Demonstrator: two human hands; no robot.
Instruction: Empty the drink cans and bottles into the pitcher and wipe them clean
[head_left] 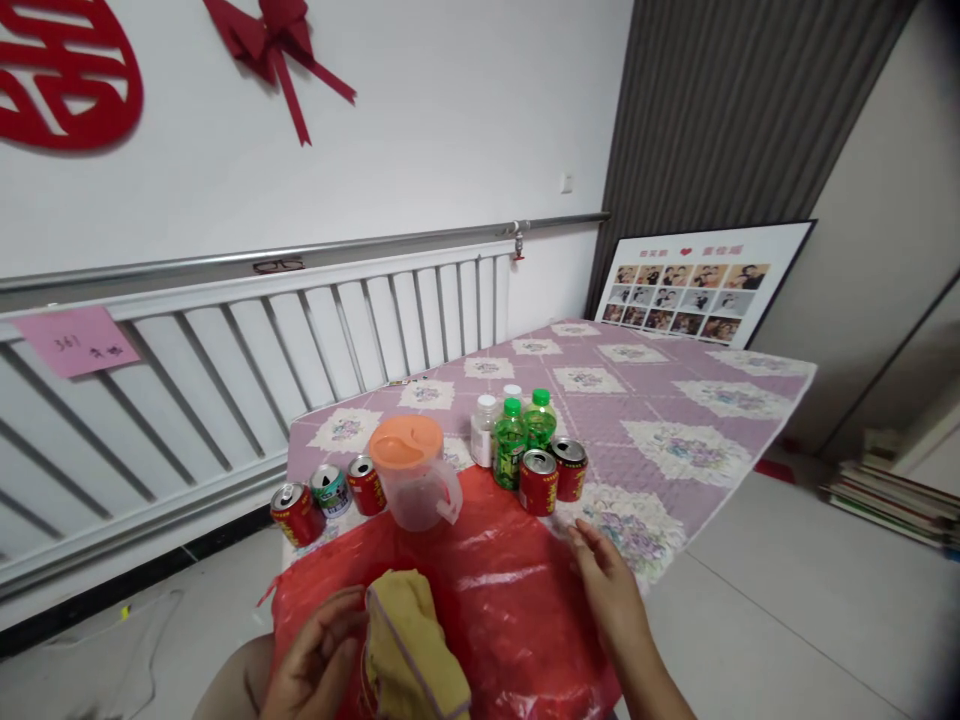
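Note:
A folded yellow cloth [412, 645] lies over something at the front of a red plastic sheet [510, 590]. Beside the cloth's left edge is my left hand [322, 655], its fingers curved and apart, with nothing held. My right hand [606, 575] rests at the sheet's right edge, fingers extended, just below two red cans [538, 485]. Behind the sheet stands a clear pitcher [416, 490] with an orange lid. Two green bottles [510, 450] and two white-capped bottles [484, 435] stand behind the red cans.
Left of the pitcher stand two more red cans [296, 515] and a green-white can [330, 490]. A patterned cloth covers the table [600, 410]. A white radiator [300, 340] runs along the wall. A photo board [697, 285] leans behind the table.

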